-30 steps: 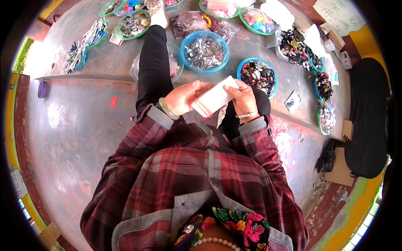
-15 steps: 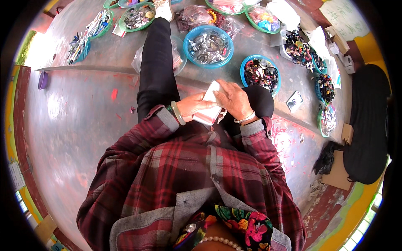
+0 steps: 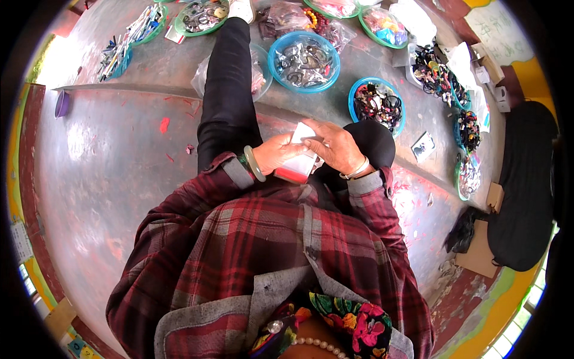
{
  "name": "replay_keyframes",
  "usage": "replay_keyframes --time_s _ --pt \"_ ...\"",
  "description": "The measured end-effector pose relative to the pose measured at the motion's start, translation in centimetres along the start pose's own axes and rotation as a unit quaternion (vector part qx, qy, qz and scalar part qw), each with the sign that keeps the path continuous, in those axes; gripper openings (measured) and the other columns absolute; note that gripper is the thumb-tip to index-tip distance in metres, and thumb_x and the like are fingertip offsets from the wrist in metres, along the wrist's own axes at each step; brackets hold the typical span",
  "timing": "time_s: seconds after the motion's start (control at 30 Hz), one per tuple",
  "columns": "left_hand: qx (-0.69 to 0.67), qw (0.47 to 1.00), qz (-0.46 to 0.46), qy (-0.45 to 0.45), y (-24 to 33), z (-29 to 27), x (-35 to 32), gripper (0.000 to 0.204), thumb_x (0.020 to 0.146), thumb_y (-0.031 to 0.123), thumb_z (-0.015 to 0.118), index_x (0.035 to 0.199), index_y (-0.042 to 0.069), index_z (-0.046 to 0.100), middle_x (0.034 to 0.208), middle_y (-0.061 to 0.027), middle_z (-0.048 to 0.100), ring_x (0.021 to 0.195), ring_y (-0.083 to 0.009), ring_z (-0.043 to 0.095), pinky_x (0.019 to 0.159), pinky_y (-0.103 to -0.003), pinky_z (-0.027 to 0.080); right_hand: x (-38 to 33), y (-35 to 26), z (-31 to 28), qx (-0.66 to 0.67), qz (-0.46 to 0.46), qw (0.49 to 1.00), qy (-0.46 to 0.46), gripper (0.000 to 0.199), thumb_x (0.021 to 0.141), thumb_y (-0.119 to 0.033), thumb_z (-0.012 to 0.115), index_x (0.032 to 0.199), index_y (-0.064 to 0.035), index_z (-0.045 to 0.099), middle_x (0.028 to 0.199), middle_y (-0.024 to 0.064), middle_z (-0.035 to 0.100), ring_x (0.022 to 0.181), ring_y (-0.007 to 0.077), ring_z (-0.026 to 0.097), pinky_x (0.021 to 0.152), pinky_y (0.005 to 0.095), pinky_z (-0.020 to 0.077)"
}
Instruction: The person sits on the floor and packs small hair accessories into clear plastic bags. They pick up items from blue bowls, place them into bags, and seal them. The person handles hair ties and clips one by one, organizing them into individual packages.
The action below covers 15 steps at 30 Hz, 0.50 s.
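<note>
A small white box with a red end [image 3: 293, 173] is held above my lap, tilted away from me. My left hand [image 3: 269, 154], with a pale bangle at its wrist, is closed round the box's left side. From the right, my right hand [image 3: 341, 151] grips its upper part, thumb across the white face and fingers behind. What those hidden fingers touch I cannot make out. Beyond my right knee stands a blue basket [image 3: 403, 119] of small dark and coloured items. Farther forward sits another blue basket [image 3: 271, 61] filled with dark items in clear plastic wraps.
A low step edge [image 3: 143, 90] crosses the floor ahead. Green trays [image 3: 206, 30] and bags of beads [image 3: 284, 21] stand at the far side. A picture card [image 3: 423, 147] lies to the right, near several small baskets. A purple bowl [image 3: 61, 104] rests far left.
The box has tipped so that more of its red end shows. My right thumb has moved lower across its white face. The whole view has shifted slightly.
</note>
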<state>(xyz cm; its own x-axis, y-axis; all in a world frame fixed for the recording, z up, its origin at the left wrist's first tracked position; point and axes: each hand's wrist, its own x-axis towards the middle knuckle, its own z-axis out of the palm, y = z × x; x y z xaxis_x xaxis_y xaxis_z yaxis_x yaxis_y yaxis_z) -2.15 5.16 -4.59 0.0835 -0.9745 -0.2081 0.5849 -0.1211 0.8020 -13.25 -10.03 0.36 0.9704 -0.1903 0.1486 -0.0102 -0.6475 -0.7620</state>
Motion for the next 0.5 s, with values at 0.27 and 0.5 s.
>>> replay_keyframes --time_s 0.27,0.5 --pt "0.008 0.992 0.096 0.080 2.4 -0.2 0.2 0.034 0.091 0.012 0.046 0.123 0.002 0.042 0.105 -0.0070 0.057 0.097 -0.0118 0.053 0.084 -0.028 0.044 -0.3 -6.8 -4.6 0.545 -0.009 0.838 -0.020 0.039 0.088 -0.012 0.048 0.121 0.0078 0.045 0.111 0.0177 0.056 0.097 0.0214 0.056 0.079 0.0309 0.0451" --pt "-0.177 0.981 0.050 0.058 4.1 0.2 -0.9 0.037 0.091 0.016 0.046 0.123 0.000 0.038 0.108 -0.0183 0.055 0.097 -0.0259 0.058 0.083 -0.037 0.048 0.5 -12.2 -6.2 0.607 -0.304 0.650 -0.341 0.052 0.088 -0.019 0.052 0.122 0.0178 0.035 0.117 0.0264 0.048 0.095 0.0299 0.057 0.084 0.0368 0.0445"
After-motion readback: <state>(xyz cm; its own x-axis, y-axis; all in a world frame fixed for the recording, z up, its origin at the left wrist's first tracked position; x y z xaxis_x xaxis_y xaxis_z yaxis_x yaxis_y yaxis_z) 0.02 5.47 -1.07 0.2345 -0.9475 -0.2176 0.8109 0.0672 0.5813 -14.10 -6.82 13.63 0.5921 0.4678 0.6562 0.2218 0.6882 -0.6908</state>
